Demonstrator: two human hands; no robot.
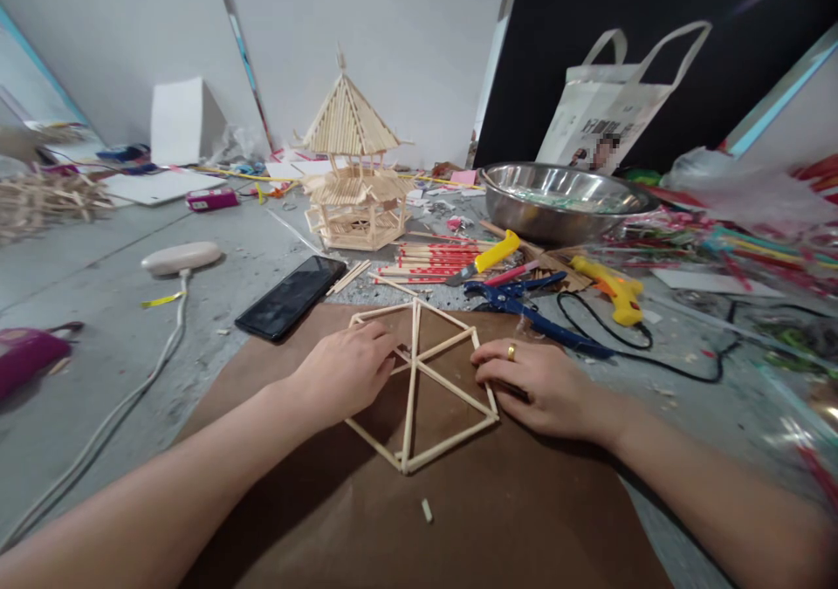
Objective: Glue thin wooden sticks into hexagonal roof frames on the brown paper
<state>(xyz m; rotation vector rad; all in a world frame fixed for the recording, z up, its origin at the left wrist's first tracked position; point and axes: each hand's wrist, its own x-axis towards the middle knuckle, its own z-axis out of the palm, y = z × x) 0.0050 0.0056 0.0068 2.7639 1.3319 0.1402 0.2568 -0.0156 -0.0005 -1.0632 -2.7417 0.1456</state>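
Observation:
A flat hexagonal stick frame [414, 397] with spokes meeting at its middle lies on a brown sheet [524, 510]. Over its left side is my left hand [353, 362], fingers bent and closed on the sticks there; the hand hides the left corner and part of one spoke. My right hand [537, 380], with a gold ring on one finger, has its fingertips closed around the right edge stick. A short stick offcut [427, 510] rests on the sheet below the frame.
Beyond the frame stand a stick pagoda model [353, 179] and a steel bowl [563, 205]. Nearby lie a black phone [291, 297], red-marked sticks [432, 262], a yellow-handled knife [491, 255], blue pliers [543, 318] and a yellow glue gun [615, 292]. A white cable [150, 380] runs along the left.

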